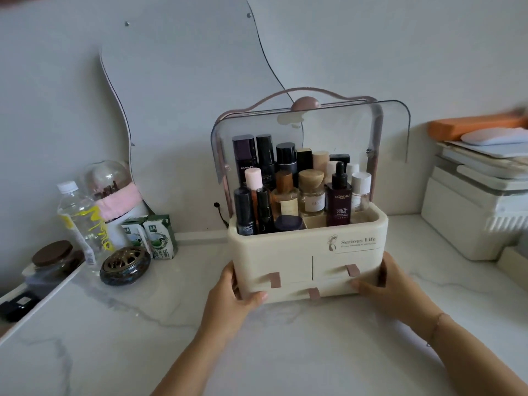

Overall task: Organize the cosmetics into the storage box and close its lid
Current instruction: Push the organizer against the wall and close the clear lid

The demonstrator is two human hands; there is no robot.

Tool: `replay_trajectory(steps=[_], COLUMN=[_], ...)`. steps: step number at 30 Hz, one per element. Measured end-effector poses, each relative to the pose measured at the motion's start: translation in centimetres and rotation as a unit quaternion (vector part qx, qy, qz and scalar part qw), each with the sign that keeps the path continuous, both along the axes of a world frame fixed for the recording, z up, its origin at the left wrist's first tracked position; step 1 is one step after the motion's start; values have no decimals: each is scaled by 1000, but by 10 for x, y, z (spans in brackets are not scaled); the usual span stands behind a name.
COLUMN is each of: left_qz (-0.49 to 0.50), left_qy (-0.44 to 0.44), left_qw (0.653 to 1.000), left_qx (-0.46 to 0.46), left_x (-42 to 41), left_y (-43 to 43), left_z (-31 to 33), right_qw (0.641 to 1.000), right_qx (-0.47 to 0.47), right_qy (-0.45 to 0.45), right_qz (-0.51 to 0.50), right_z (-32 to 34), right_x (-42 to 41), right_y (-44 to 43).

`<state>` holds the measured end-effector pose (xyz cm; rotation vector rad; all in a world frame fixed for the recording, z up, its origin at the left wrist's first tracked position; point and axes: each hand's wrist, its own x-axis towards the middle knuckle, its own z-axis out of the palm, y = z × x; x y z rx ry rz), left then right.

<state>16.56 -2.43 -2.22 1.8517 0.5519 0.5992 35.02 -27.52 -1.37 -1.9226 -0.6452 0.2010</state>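
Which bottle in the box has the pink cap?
The slim bottle at the storage box's left; other caps are black, wooden or white.

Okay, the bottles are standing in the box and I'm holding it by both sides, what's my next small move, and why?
Probably free the right hand from the storage box, while the left hand steadies it, and reach for the pink knob to swing the clear lid down. The bottles already stand packed in the top tray, and the lid is raised open.
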Motion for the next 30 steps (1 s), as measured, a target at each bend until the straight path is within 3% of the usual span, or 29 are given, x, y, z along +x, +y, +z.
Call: replay_trajectory(steps=[15, 30], left_qz=[-84, -62], left_qy=[-18, -2], left_qw=[996, 998], left_qx=[6, 22], left_x=[68, 127], left_y=[-79, -77], left_z=[2, 10], right_qw=[997, 985], right_qx=[56, 36], right_qy=[20, -11], right_qz=[-49, -170], right_z=[6, 6], right_x=[36, 68], right_y=[-100, -95])
